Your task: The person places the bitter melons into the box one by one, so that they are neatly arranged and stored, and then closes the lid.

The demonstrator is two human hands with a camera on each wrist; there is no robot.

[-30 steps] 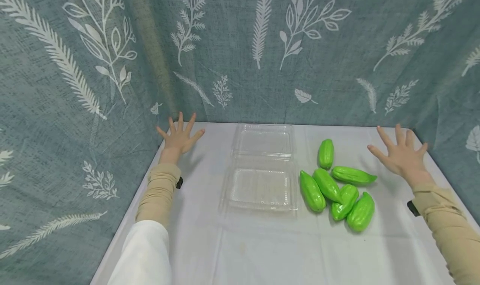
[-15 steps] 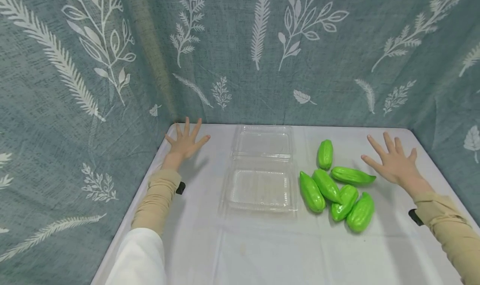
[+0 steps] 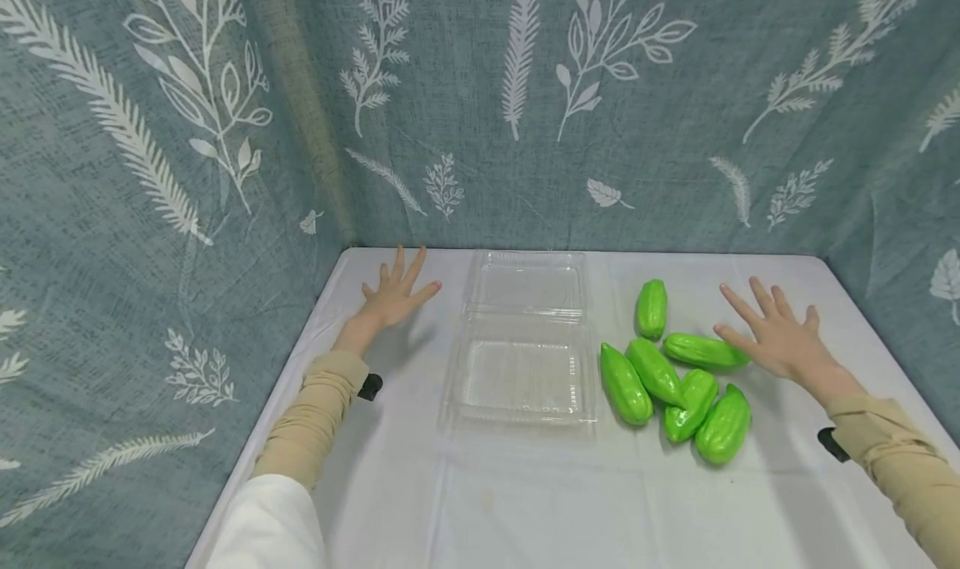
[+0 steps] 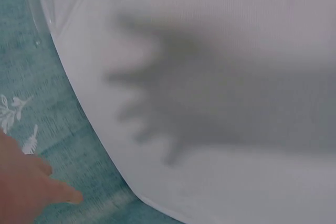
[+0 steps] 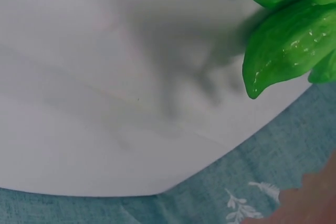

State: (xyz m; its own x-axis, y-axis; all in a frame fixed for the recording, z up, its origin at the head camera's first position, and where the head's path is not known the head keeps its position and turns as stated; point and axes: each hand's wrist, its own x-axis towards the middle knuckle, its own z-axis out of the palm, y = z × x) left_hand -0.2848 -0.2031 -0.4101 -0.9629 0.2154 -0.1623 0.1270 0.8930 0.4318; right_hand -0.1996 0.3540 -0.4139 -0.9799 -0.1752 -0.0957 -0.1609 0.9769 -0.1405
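Note:
My left hand (image 3: 390, 301) hovers above the table's left side with fingers spread and nothing in it; a shadow lies beneath it. To its right lies a clear plastic clamshell box (image 3: 517, 377), lid folded back toward the curtain. My right hand (image 3: 783, 344), also spread and holding nothing, hovers at the right, its thumb overlapping the tip of one green vegetable (image 3: 701, 350) in the head view. Several more glossy green, ribbed, pointed vegetables (image 3: 626, 384) lie between box and right hand; their exact kind is unclear. In the right wrist view, one vegetable (image 5: 289, 45) appears close up.
A white cloth covers the table (image 3: 540, 502). Blue-green curtains (image 3: 465, 94) with white leaf prints hang behind it and at both sides. Each wrist carries a small black camera, such as the left one (image 3: 371, 386).
Both hands have moved inward: the left hand rightward toward the clear box, the right hand leftward toward the green vegetables. Both also sit slightly lower in view. Box and vegetables stay put.

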